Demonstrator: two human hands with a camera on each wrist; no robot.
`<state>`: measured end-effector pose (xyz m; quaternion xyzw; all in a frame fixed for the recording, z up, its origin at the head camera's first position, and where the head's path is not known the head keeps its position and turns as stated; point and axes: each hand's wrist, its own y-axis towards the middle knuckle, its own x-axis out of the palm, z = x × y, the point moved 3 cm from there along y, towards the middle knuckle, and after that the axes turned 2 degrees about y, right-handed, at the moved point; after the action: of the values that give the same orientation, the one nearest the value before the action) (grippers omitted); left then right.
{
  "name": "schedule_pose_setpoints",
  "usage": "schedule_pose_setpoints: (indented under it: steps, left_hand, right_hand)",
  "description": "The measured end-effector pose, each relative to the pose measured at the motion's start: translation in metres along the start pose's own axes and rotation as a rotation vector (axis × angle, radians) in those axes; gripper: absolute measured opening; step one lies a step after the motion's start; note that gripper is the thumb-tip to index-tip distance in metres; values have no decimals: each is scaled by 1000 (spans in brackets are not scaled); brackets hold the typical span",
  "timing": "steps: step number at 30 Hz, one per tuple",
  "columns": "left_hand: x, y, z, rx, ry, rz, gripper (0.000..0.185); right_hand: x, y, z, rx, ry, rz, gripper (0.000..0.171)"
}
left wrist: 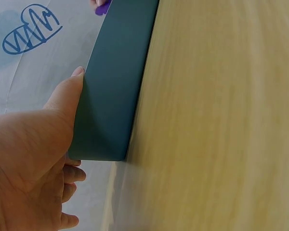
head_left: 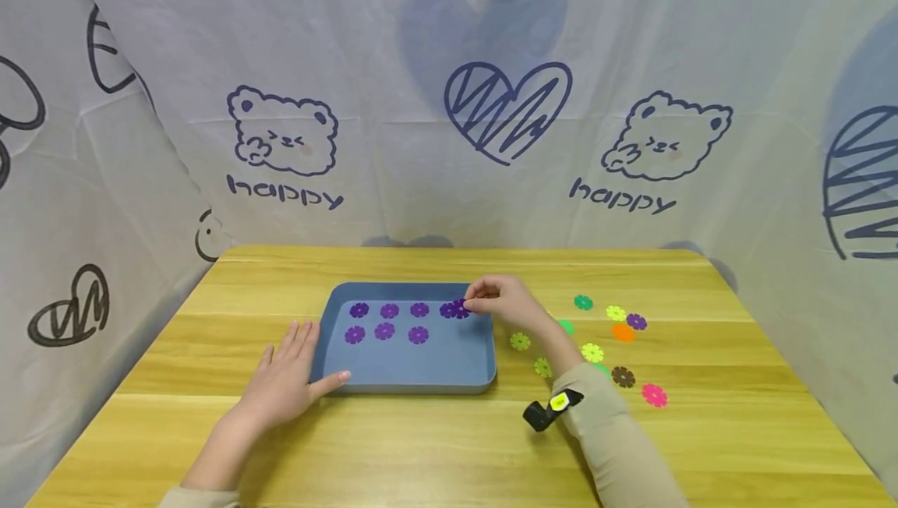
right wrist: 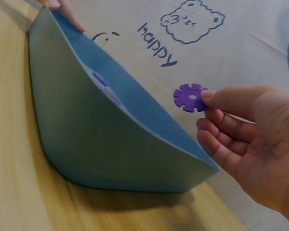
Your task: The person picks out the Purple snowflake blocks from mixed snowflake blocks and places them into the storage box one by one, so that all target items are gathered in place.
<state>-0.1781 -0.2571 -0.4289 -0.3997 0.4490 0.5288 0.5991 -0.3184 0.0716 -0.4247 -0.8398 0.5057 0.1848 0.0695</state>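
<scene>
A blue-grey tray [head_left: 393, 366] holds purple notched plastic discs [head_left: 384, 331], flower-shaped and laid in two rows. My right hand [head_left: 501, 301] is over the tray's far right part and pinches another purple disc [right wrist: 190, 97] between thumb and fingers. In the head view that disc partly overlaps one lying in the back row. My left hand [head_left: 284, 375] rests at the tray's left end, fingers stretched out along its side. Its thumb [left wrist: 70, 94] lies over the front rim near the left corner.
Loose discs in mixed colours lie on the wooden table right of the tray, among them a pink disc [head_left: 655, 395], a brown disc [head_left: 622, 377] and an orange disc [head_left: 623, 333]. A printed cloth [head_left: 393, 157] hangs behind the table and along both sides.
</scene>
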Motion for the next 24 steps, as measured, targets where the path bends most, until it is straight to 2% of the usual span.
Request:
schedule_pose_setpoints:
  steps: [2,6,12,24]
  left_hand:
    - [1,1,1,3,4,1,105]
    - [2,1,1,6,8,4,105]
    - [1,0,1,5,-6,5,105]
    - [1,0,2,8,-7,6,105]
  right_hand:
    - [2,7,4,-35,-46,-34,15]
    - [6,16,7,-51,-115,-113,12]
    - [14,16,-1,-76,-263,-224,8]
    - [32,13,3,-69,-452,-154,7]
